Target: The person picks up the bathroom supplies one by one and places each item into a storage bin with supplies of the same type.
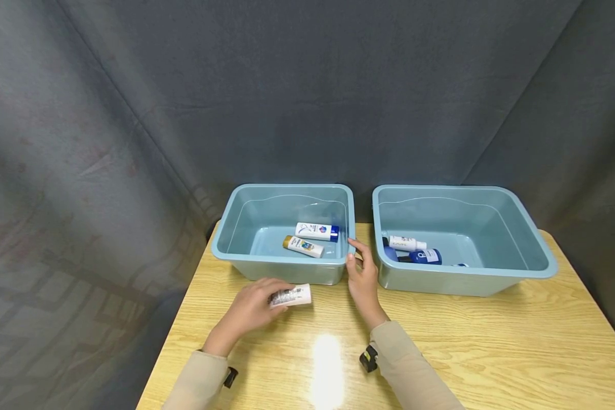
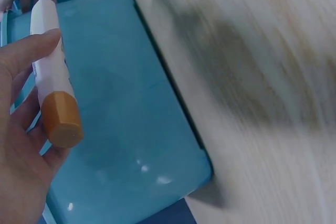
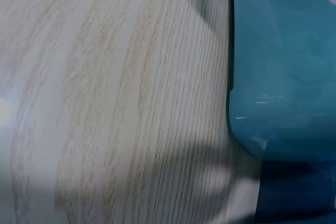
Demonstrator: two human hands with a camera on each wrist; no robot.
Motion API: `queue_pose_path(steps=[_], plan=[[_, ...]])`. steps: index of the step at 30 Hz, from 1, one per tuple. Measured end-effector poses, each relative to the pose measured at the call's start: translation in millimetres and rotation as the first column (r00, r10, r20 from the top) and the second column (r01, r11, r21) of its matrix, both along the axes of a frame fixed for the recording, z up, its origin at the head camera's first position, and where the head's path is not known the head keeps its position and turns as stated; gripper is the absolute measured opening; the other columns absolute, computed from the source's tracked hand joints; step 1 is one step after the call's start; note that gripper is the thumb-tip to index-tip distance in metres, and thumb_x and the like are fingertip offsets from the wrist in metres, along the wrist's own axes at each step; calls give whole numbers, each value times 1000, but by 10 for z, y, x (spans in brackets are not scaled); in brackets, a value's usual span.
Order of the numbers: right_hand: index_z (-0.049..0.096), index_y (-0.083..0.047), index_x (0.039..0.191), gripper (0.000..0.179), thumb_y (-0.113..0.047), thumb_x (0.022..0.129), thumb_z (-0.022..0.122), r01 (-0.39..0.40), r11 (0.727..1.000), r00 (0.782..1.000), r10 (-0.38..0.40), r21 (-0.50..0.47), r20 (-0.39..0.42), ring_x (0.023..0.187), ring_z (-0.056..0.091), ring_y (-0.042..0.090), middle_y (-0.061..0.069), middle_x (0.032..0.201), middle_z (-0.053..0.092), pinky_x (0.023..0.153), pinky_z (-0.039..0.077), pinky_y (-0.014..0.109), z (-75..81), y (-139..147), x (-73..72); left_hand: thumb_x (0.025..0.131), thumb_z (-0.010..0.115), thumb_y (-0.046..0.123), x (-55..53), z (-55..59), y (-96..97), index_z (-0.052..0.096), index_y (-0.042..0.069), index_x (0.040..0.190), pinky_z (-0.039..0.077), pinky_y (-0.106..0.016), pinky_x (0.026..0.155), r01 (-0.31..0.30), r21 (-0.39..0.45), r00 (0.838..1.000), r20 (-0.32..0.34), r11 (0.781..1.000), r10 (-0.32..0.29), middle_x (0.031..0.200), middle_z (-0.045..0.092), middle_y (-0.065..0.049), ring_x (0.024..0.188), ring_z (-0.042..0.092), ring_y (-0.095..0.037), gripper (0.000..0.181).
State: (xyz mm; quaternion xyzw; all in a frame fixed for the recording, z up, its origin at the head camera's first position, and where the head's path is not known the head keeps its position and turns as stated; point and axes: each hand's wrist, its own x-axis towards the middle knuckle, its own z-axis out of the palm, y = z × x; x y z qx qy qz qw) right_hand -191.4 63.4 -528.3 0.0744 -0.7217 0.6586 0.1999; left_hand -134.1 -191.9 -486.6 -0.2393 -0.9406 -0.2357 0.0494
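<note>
My left hand point(image 1: 251, 306) holds a white tube point(image 1: 298, 295) in front of the left blue bin point(image 1: 282, 272). In the left wrist view the tube point(image 2: 51, 74) shows an orange-brown cap point(image 2: 62, 118), with thumb and fingers around its body. My right hand point(image 1: 365, 285) grips the front right corner of the left bin's rim, fingers at the top edge. Inside that bin lie a white tube with a blue cap point(image 1: 315, 232) and a white tube with a gold cap point(image 1: 304, 246). The right wrist view shows mostly bin wall point(image 3: 283, 77) and table.
A second blue bin point(image 1: 451, 285) stands to the right, a narrow gap away. It holds a white bottle point(image 1: 405, 244), a dark blue bottle point(image 1: 426, 257) and other partly hidden items. Both bins stand on a wooden table point(image 1: 502, 341) before a dark grey curtain point(image 1: 307, 114).
</note>
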Motion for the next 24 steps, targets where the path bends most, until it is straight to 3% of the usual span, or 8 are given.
queue_pose_path(steps=[8,17,24], plan=[[55,-1,134,33,-2,101,51,-1,1000,999,1,4,-45,128,47,27,13,142,52,93,45,25,-37,0,-13,76,87,18,11,96,-9,71,25,119,53,-38,87,3,5,1000,12,1000,-3,118,68,7,108,62,-14,47],[56,-6,134,33,-5,102,51,1,1000,999,-1,8,-39,129,47,26,12,142,52,95,45,35,-40,3,-16,75,87,17,-23,218,27,72,22,119,53,-38,90,84,-8,996,-30,996,-84,117,69,4,107,63,-16,47],[56,1,132,32,-2,101,52,16,1000,1000,-15,15,-23,129,47,32,18,140,53,95,45,36,39,-5,21,74,87,14,-89,350,78,71,20,119,53,-38,89,131,-9,988,-76,991,-132,116,69,3,106,64,-18,48]])
